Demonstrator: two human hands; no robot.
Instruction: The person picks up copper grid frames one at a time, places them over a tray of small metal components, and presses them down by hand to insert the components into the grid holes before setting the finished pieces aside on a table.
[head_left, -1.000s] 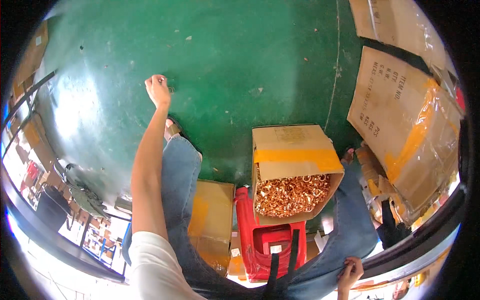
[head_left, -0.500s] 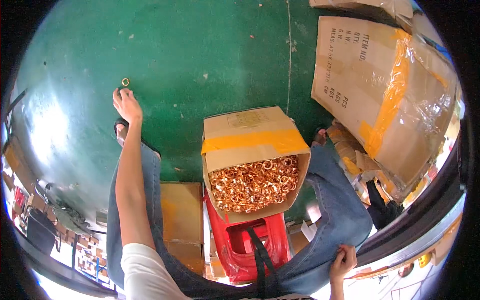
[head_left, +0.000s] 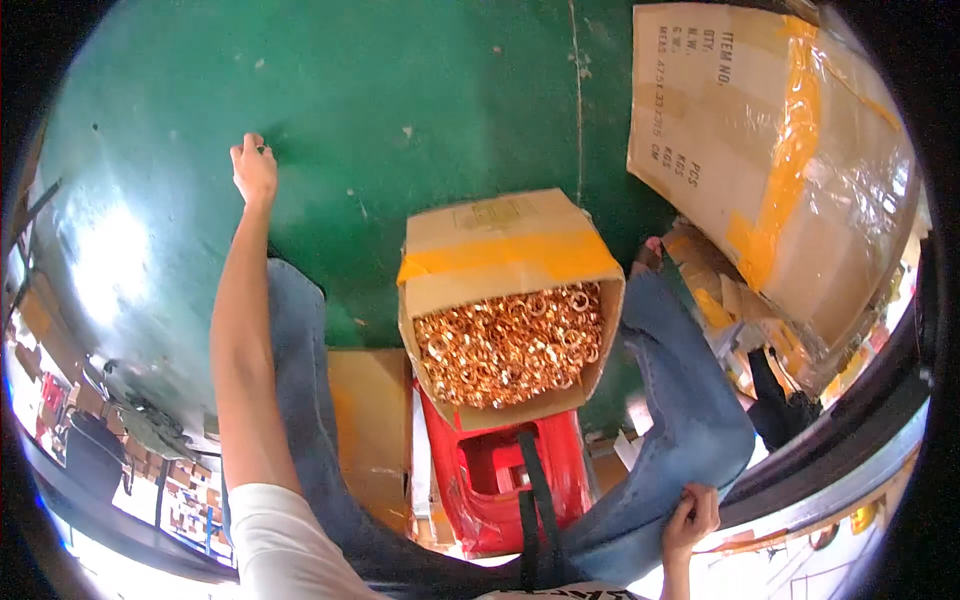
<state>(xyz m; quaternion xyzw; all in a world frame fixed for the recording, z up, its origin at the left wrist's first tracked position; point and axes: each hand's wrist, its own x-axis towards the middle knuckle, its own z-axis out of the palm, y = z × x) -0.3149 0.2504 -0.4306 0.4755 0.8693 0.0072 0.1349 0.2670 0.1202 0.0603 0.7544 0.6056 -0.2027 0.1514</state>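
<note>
Out over the green floor (head_left: 400, 90), my left hand (head_left: 254, 172) has its fingers pinched together. A small glint at the fingertips is the gold-coloured metal ring (head_left: 265, 150), mostly covered by them. My right hand (head_left: 692, 515) rests with curled fingers on my right thigh, and nothing shows in it. Between my knees a cardboard box (head_left: 505, 225) is tilted with its opening toward me. Many shiny copper-gold rings (head_left: 510, 350) fill it. It leans on a red plastic stool (head_left: 555, 455).
At the right stands a large taped carton (head_left: 720, 120), with crumpled cardboard and tape (head_left: 705, 285) beneath it. A flat piece of cardboard (head_left: 370, 410) lies left of the stool. My knees flank the box. A dark strap (head_left: 535, 480) hangs over the stool.
My left hand has reached slightly farther out and closed on the ring that lay on the floor. The view has shifted a little. My right hand stays on the thigh.
</note>
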